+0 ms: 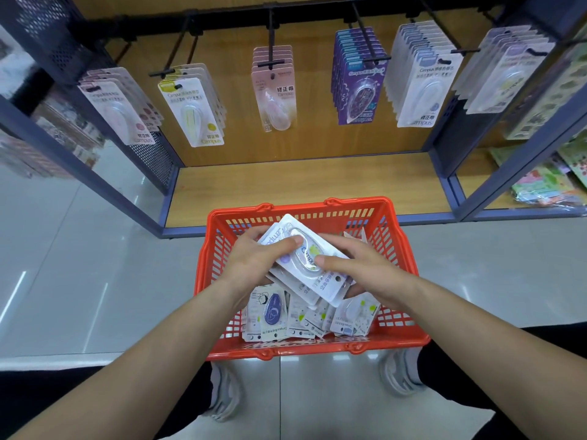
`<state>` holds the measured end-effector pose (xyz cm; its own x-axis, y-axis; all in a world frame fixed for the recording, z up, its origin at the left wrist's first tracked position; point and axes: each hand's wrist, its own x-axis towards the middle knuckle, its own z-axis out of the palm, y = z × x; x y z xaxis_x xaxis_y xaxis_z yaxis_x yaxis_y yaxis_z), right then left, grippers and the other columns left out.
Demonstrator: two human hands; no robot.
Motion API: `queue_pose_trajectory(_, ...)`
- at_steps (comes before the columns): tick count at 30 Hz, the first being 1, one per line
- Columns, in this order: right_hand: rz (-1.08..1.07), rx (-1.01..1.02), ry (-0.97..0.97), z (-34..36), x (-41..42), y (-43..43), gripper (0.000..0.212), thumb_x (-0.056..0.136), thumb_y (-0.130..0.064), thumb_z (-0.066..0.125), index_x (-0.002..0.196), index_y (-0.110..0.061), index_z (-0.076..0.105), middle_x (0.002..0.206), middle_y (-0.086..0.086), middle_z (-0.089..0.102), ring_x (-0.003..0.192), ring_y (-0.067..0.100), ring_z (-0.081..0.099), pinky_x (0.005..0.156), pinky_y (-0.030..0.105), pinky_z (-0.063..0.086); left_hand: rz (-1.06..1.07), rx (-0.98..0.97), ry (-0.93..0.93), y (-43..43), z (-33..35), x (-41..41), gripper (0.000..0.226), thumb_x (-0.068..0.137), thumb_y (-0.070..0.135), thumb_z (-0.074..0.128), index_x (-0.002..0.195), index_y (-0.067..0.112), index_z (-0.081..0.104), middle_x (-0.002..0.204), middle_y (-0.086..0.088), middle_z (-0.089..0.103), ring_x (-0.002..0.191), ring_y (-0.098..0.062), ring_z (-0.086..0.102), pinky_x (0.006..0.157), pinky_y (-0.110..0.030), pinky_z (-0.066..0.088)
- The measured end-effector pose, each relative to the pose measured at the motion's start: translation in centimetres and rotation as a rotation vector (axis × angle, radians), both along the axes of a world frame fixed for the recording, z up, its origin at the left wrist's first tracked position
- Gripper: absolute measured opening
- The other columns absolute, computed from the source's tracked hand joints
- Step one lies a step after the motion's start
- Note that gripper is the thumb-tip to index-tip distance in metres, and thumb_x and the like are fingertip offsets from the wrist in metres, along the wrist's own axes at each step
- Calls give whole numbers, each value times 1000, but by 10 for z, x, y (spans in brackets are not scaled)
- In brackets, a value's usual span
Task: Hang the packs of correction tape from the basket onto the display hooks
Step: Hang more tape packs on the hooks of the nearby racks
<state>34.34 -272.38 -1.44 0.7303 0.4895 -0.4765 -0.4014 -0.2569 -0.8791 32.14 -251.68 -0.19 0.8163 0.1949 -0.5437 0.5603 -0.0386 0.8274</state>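
Observation:
A red plastic basket (394, 246) stands on the floor in front of the display and holds several packs of correction tape (273, 315). Above it, both hands hold a stack of white packs (320, 281). My left hand (254, 258) grips the stack's left end, thumb on top. My right hand (359, 265) grips its right side, thumb pressed on the top pack's blister. Black display hooks (271, 36) on the wooden back panel carry rows of hanging packs: pink, yellow, purple (359, 81) and white ones.
A wooden shelf floor (301, 182) lies under the hooks, framed by blue-grey metal posts (457, 198). Sticker sheets (546, 185) fill the bay at the right. Glossy grey floor tiles surround the basket. My shoes (400, 373) sit just behind it.

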Motion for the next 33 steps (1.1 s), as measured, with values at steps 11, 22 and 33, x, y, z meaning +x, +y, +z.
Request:
queue_pose_trajectory(11, -91, -10, 24, -15, 0, 3, 33, 89, -45, 73, 121, -44, 64, 116, -7, 72, 101, 16, 73, 90, 46, 57, 4, -19, -13, -3, -5, 0, 61, 67, 44, 90, 119, 29, 63, 96, 2, 79, 89, -23, 77, 90, -54, 60)
queue_pose_trajectory(22, -221, 9, -48, -10, 5, 10, 35, 89, -18, 70, 120, -31, 60, 123, -5, 58, 110, 15, 64, 101, 42, 52, 66, -117, -64, -22, -8, -7, 51, 83, 27, 83, 127, 18, 58, 110, -10, 75, 84, -23, 77, 72, -39, 63)
queue_pose_trajectory(33, -276, 81, 216, -7, 14, 10, 74, 74, -43, 88, 137, -28, 51, 119, 4, 72, 100, 22, 73, 74, 40, 61, 141, -146, -123, -15, 9, 2, 41, 89, 23, 77, 126, 13, 65, 106, -11, 78, 90, -30, 77, 72, -37, 63)
